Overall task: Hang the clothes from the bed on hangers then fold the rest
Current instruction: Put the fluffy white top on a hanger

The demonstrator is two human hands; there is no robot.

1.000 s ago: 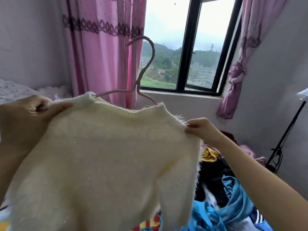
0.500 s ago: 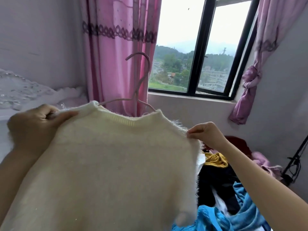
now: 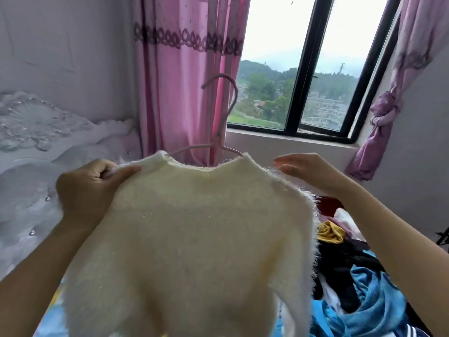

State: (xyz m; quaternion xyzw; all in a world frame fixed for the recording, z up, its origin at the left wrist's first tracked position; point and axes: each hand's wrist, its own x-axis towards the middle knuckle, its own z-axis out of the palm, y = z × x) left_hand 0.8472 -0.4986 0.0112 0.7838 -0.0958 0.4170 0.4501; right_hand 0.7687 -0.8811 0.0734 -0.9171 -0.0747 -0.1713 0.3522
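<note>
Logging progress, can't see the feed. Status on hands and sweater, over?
Left hand grips cream sweater at shoulder. Right hand open, by other shoulder. Pink hanger through neck. Nothing blocking.

nothing readable anywhere you're looking, honestly. no lettering, tag or number shows on the cream sweater point(image 3: 189, 239) up front, the pink hanger point(image 3: 230, 108), or the clothes pile point(image 3: 374, 288) on the near right.

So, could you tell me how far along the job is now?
Done: the pink hanger sits inside the neck of the cream sweater. In hand: the left hand grips one shoulder, the right hand is open by the other. Left: the pile of blue, black and yellow clothes is neither hung nor folded.
</note>
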